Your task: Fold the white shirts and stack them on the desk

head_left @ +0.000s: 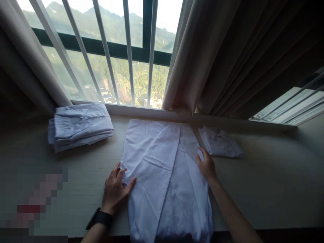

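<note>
Your left hand [115, 192] lies open and flat on the left edge of the white garment [165, 175] spread on the pale wooden ledge [265, 189] under the window. Your right hand [207, 165] rests on its right edge, fingers loosely curled; I cannot tell whether they pinch the cloth. The fabric is thin, smooth and creased, with its sides folded inward (the lower end hangs over the ledge's front edge). That overhang could drag the piece down if you lift both palms, and slack cloth may slip out of its folds. A folded white stack [79, 126] sits well left; a smaller folded shirt [220, 141] lies just beside your right hand.
</note>
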Action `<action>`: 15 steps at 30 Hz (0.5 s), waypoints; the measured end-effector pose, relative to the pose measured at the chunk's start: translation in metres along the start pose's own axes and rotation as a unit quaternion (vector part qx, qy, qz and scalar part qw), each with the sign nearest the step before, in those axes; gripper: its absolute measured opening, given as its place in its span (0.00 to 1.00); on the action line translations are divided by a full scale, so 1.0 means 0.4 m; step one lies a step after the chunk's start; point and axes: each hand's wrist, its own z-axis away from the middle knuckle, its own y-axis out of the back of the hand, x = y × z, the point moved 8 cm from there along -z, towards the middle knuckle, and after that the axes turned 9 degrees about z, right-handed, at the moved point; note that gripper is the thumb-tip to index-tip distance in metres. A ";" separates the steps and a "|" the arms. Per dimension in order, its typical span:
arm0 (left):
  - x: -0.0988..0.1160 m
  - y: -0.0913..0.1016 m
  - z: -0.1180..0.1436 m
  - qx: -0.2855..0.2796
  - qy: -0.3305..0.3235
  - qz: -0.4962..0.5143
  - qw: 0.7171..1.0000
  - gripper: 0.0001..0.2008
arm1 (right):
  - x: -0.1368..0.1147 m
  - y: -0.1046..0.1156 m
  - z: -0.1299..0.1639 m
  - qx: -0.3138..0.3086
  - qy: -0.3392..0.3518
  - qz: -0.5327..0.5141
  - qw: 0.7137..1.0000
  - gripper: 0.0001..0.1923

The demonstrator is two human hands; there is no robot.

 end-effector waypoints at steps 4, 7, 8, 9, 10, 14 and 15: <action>-0.001 0.011 0.005 0.014 -0.007 0.017 1.000 0.21 | 0.140 0.141 0.414 0.042 -0.129 -0.018 0.991 0.27; 0.029 0.038 0.007 0.044 -0.007 0.025 0.999 0.20 | 0.166 0.183 0.585 0.039 -0.182 -0.020 0.982 0.28; 0.053 0.055 0.009 0.060 -0.004 0.031 0.998 0.19 | 0.155 0.189 0.606 0.033 -0.171 -0.016 0.985 0.28; 0.089 0.079 0.015 0.079 -0.001 0.044 0.996 0.18 | 0.137 0.193 0.615 0.027 -0.149 -0.012 0.988 0.27; 0.134 0.108 0.026 0.099 -0.002 0.065 0.993 0.16 | 0.118 0.195 0.615 0.026 -0.122 -0.006 0.992 0.26; 0.354 0.296 0.168 0.147 -0.031 0.195 0.969 0.09 | 0.070 0.190 0.600 0.018 -0.039 0.027 0.999 0.24; 0.400 0.356 0.233 0.139 -0.035 0.187 0.972 0.10 | 0.067 0.187 0.601 0.016 -0.030 0.037 0.999 0.24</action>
